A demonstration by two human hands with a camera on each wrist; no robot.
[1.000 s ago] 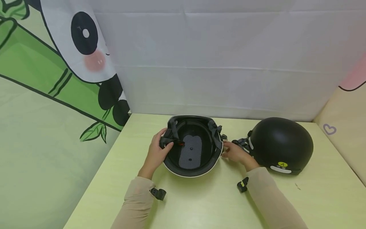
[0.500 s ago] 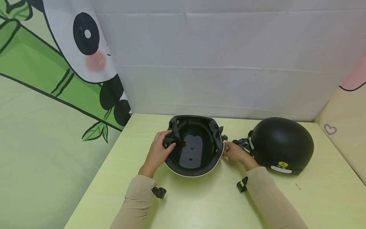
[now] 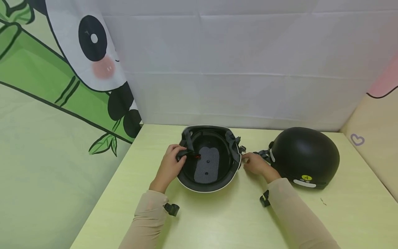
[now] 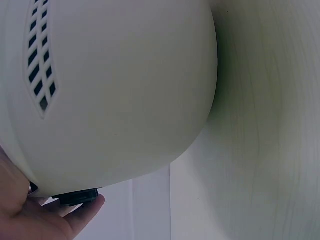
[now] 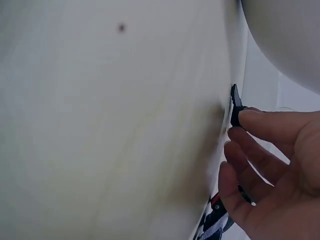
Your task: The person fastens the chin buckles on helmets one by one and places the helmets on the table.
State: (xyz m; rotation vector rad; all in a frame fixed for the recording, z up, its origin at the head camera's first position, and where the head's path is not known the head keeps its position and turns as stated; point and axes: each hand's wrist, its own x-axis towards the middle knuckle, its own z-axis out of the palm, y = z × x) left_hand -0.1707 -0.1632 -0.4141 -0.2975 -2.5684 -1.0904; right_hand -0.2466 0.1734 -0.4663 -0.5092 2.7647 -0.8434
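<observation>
A white helmet [image 4: 120, 100] lies upside down on the table, its black padded inside [image 3: 207, 162] facing up. At its left rim my left hand [image 3: 168, 166] pinches the black strap [image 3: 187, 153], whose red bit shows inside the helmet. In the left wrist view the fingertips touch a black buckle piece [image 4: 77, 197] beside the shell. On the right side, my right hand [image 3: 257, 165] pinches a small black strap piece [image 5: 236, 107] between thumb and forefinger, close to the white shell. The other fingers of that hand are bent loosely.
A black helmet [image 3: 306, 157] with a yellow "A" sticker sits dome up to the right, its straps [image 3: 263, 155] lying near my right hand. A white cloth wall [image 3: 233, 69] stands behind the pale wooden table [image 3: 214, 221]. Wrist cameras hang under both sleeves.
My left fingers have slid off the helmet's rim down onto the strap by its left side. My right hand stays at the right side with small finger shifts. The helmets barely move.
</observation>
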